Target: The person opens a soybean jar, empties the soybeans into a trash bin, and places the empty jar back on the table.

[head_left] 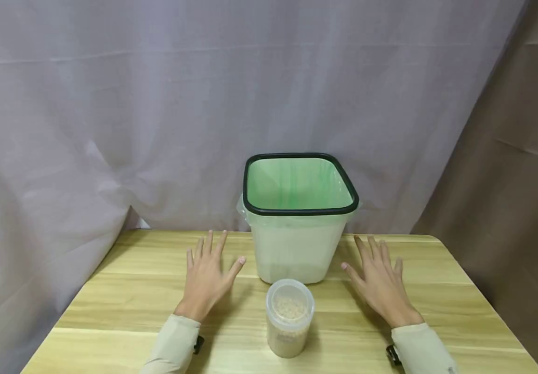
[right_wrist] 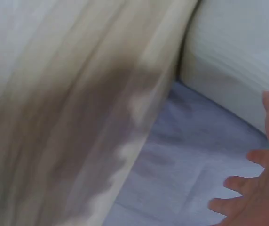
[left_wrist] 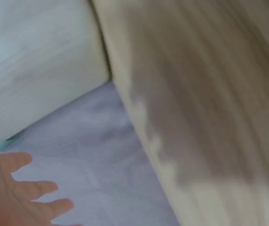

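Jar [head_left: 289,318] of pale grains, clear plastic with a clear lid, stands upright near the front edge of the wooden table [head_left: 123,306], midway between my two hands and touching neither. Just behind it, apart by a narrow strip of wood, stands a square bin [head_left: 297,249] with a black rim and a green liner. My left hand [head_left: 208,278] lies flat on the table to the left of the bin, fingers straight and spread, holding nothing. My right hand [head_left: 381,283] lies the same way on the right, palm down, fingers fanned, also holding nothing. Both wrist views are blurred; they show only fingertips, grey cloth, wood grain and the bin's pale side. A grey curtain [head_left: 156,104] hangs behind the table. As I judge it, the jar is the thing to take up, and the lid looks seated, so a good grasp would come from the side, low on the body rather than on the lid, with the other hand free to steady it. The jar sits close to the bin, so I would bring my fingers in from the near side to avoid knocking it against the wall.
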